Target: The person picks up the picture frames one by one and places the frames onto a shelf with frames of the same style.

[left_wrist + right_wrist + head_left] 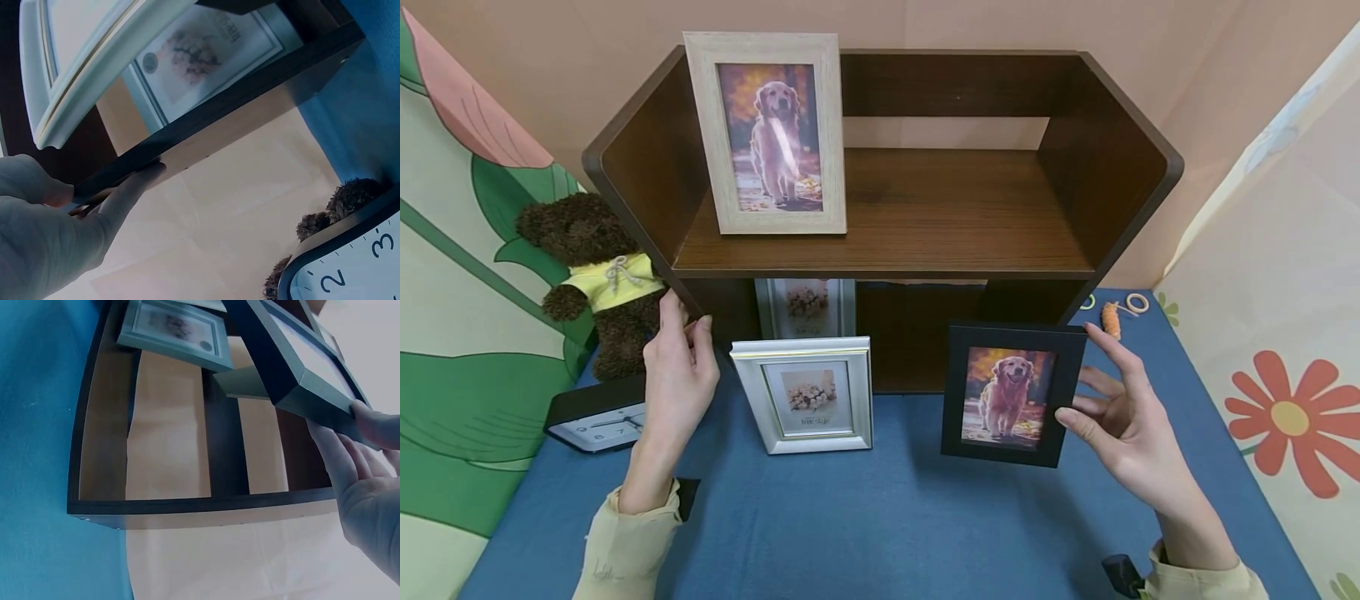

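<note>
In the head view my right hand (pixel 1131 433) grips a black photo frame (pixel 1006 396) by its right edge. This frame, with its dog picture, is held upright in front of the lower part of a dark brown bookshelf (pixel 962 208). Thumb and fingers lie on opposite faces of it in the right wrist view. My left hand (pixel 681 375) pinches the front edge of the shelf's left side panel (pixel 244 94). Close to that hand stands a silver photo frame (pixel 812 400) with a flower picture. A similar flower-picture frame (pixel 806 304) is inside the lower compartment, partly hidden.
A whitish frame (pixel 778 137) with a dog picture leans on the upper shelf, left side. Left of the bookshelf sit a brown teddy bear (pixel 613 279) in yellow and a black clock (pixel 598 417). A small orange item (pixel 1111 321) lies at right on the blue tabletop (pixel 880 525).
</note>
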Available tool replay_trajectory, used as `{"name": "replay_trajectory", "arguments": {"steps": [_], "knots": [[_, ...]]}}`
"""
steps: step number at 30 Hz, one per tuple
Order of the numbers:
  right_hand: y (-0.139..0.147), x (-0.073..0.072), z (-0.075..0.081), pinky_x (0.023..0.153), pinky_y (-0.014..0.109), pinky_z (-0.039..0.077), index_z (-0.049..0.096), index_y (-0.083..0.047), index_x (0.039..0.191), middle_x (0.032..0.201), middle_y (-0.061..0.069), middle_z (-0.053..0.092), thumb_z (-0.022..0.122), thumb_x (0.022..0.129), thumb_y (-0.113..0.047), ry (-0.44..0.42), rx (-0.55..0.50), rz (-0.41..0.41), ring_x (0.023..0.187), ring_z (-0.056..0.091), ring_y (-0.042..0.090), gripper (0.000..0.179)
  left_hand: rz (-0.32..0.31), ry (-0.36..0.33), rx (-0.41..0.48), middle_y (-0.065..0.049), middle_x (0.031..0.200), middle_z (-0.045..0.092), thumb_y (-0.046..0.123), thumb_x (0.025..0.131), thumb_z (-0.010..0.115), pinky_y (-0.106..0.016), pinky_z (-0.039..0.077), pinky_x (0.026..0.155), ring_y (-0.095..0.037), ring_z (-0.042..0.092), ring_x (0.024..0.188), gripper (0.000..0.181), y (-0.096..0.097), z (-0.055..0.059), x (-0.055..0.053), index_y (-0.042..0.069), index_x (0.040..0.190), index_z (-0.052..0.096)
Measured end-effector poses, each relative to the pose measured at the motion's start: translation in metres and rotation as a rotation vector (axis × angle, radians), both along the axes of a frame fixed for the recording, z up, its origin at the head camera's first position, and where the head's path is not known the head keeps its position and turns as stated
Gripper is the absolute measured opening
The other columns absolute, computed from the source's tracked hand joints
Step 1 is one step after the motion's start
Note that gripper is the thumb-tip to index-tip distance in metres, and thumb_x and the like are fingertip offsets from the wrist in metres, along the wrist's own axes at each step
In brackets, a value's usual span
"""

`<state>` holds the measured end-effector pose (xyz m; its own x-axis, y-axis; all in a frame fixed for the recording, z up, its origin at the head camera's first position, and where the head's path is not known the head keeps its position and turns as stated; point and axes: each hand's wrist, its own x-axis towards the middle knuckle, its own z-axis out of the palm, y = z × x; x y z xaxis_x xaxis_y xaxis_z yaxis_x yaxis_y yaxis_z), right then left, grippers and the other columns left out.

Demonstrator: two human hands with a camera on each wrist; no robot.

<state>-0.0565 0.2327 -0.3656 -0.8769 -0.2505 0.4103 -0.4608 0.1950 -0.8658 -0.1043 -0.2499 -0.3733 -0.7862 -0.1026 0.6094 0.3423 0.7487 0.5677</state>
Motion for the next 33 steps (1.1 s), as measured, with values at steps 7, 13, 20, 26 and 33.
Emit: {"name": "replay_trajectory", "arguments": {"steps": [7, 13, 20, 26, 33], "knots": [[-0.001, 0.001, 0.006, 0.085, 0.019, 0.057, 0.026, -0.007, 0.170, 0.135, -0.001, 0.064, 0.064, 0.076, 0.041, 0.026, 0.050, -0.053, 0.105, 0.076, 0.005, 0.111, 0.000, 0.007, -0.002, -0.035, 0.135, 0.064, -0.005, 0.109, 0.051, -0.008, 0.036, 0.075, -0.052, 0.073, 0.091, 0.044, 0.000, 0.000, 0.000, -0.010, 0.152, 0.041], [-0.003, 0.001, 0.010, 0.086, 0.018, 0.056, 0.027, -0.007, 0.170, 0.136, -0.001, 0.064, 0.064, 0.076, 0.041, 0.041, 0.037, -0.046, 0.105, 0.076, 0.005, 0.111, 0.006, -0.016, -0.003, -0.035, 0.137, 0.064, -0.005, 0.109, 0.051, -0.023, 0.051, 0.078, -0.052, 0.073, 0.097, 0.044, 0.000, 0.001, 0.000, -0.010, 0.152, 0.040], [-0.005, -0.003, 0.014, 0.088, 0.019, 0.055, 0.025, -0.005, 0.170, 0.148, 0.002, 0.058, 0.062, 0.078, 0.040, 0.075, -0.010, 0.000, 0.109, 0.075, 0.006, 0.109, 0.007, -0.022, 0.005, -0.035, 0.138, 0.063, -0.006, 0.109, 0.050, -0.046, 0.060, 0.083, -0.053, 0.073, 0.098, 0.044, 0.000, 0.001, 0.001, -0.010, 0.152, 0.039], [-0.007, -0.006, 0.018, 0.088, 0.019, 0.054, 0.024, -0.005, 0.170, 0.158, 0.005, 0.050, 0.064, 0.084, 0.035, 0.100, -0.040, 0.025, 0.112, 0.074, 0.006, 0.102, 0.008, -0.009, 0.005, -0.035, 0.134, 0.065, -0.006, 0.109, 0.051, -0.006, 0.040, 0.079, -0.052, 0.073, 0.092, 0.043, 0.000, 0.001, 0.001, -0.011, 0.151, 0.041], [-0.009, -0.005, 0.024, 0.086, 0.018, 0.055, 0.026, -0.004, 0.169, 0.151, 0.003, 0.056, 0.068, 0.087, 0.029, 0.116, -0.001, -0.032, 0.109, 0.074, 0.005, 0.098, 0.004, -0.018, 0.008, -0.035, 0.136, 0.064, -0.007, 0.109, 0.050, -0.057, 0.059, 0.083, -0.052, 0.073, 0.095, 0.044, 0.001, 0.002, 0.001, -0.010, 0.152, 0.039]]}}
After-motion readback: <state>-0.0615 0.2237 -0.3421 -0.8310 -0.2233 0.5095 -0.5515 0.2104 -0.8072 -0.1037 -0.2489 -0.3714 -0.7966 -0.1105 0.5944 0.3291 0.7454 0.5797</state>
